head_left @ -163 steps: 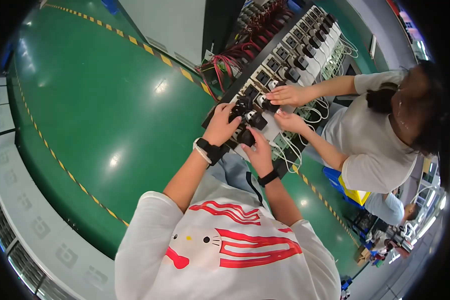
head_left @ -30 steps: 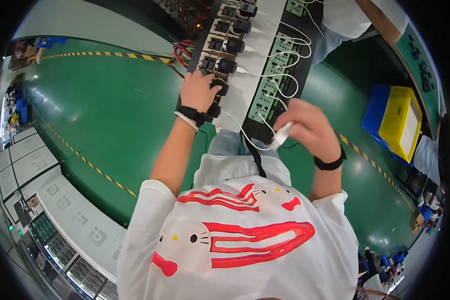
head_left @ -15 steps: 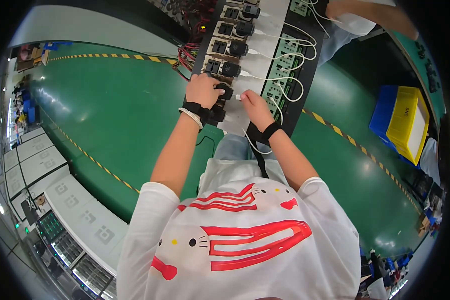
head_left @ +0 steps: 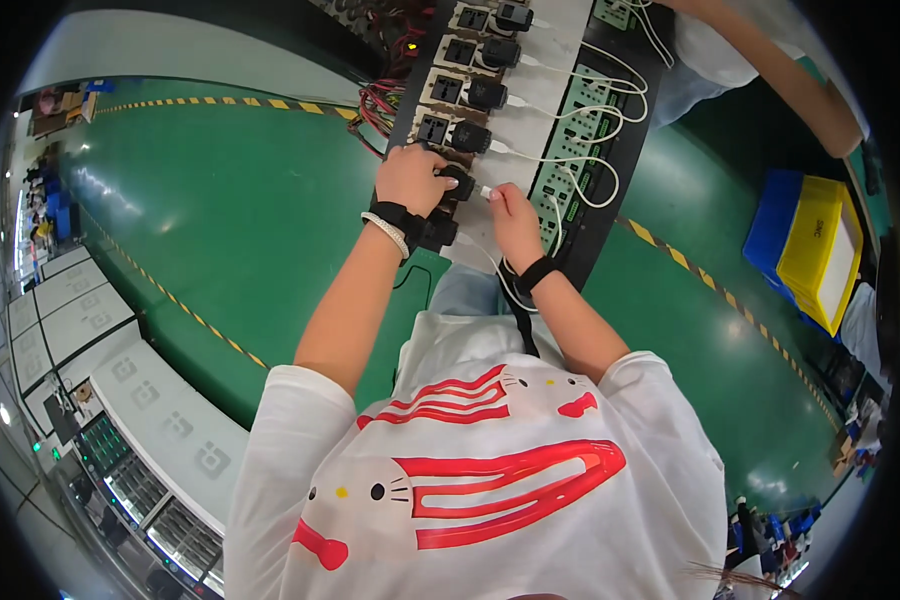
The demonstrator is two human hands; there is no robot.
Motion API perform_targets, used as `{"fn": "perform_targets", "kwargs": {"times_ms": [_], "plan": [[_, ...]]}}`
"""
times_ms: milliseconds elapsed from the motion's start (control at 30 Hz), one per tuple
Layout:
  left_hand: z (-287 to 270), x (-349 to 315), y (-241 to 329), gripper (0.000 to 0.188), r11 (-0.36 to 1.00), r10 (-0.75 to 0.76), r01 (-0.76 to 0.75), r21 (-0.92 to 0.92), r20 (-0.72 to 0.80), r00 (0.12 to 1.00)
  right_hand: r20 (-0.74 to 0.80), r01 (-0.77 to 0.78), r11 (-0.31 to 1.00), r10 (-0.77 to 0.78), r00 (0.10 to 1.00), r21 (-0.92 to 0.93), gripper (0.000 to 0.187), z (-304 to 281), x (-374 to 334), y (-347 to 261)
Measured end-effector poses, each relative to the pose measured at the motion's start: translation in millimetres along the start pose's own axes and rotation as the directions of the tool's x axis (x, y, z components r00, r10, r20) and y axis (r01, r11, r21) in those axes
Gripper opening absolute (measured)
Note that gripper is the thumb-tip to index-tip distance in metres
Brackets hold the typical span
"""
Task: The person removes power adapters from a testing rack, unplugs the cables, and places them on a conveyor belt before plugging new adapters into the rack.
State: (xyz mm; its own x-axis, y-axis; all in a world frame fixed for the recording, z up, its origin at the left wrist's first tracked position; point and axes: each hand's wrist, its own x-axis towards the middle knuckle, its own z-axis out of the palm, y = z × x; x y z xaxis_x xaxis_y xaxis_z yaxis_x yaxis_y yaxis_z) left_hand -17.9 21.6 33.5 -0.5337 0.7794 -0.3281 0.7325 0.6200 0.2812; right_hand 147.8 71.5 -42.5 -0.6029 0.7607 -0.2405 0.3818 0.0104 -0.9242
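My left hand (head_left: 410, 182) is closed round a black power adapter (head_left: 459, 184) seated in the row of sockets, its thumb resting on the adapter's top. Between the thumb and fingers of my right hand (head_left: 516, 225) is a white USB plug (head_left: 486, 192), pointed at the adapter's right side. The two are very close; whether they touch I cannot tell. Another black adapter (head_left: 438, 232) sits nearer to me, partly behind my left wrist. Farther up the row, more black adapters (head_left: 470, 137) have white cables (head_left: 555, 158) running right to a green circuit-board strip (head_left: 582, 110).
Beige sockets (head_left: 433, 128) line the left of the long bench (head_left: 615, 150). Red and black wires (head_left: 378, 108) bunch beside it. At the upper right, another person's arm (head_left: 785, 75) reaches in. Blue and yellow bins (head_left: 815, 250) stand to the right, on the far side of a striped floor line.
The view has shifted slightly over the bench. My hands keep their holds on the adapter and the USB plug. The other person's arm at the upper right has moved down and right.
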Motion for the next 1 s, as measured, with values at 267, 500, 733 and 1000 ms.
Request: {"fn": "perform_targets", "kwargs": {"times_ms": [267, 500, 733, 1000], "plan": [[-2.9, 0.9, 0.5, 0.032, 1.000, -0.002, 0.002, -0.007, 0.009, 1.000, 0.094, 0.015, 1.000, -0.016, 0.995, 0.011, 0.018, -7.9, 2.4, -1.4], [-3.2, 3.3, -4.1, 0.031, 0.999, 0.016, -0.015, -0.043, 0.024, 1.000, 0.106, -0.028, 0.997, 0.021, 0.994, 0.071, 0.019, -5.6, 2.4, -1.8], [-2.7, 2.9, -3.5, 0.031, 0.999, 0.028, -0.027, -0.036, 0.033, 0.999, -0.016, -0.070, 0.997, 0.069, 0.997, -0.026, 0.019, 7.9, -6.4, -6.0], [-1.0, 2.9, -3.7, 0.031, 0.998, 0.030, -0.028, -0.061, 0.020, 0.999, -0.070, -0.177, 0.963, 0.195, 0.978, 0.203, 0.020, 20.9, -9.5, 1.9]]}}
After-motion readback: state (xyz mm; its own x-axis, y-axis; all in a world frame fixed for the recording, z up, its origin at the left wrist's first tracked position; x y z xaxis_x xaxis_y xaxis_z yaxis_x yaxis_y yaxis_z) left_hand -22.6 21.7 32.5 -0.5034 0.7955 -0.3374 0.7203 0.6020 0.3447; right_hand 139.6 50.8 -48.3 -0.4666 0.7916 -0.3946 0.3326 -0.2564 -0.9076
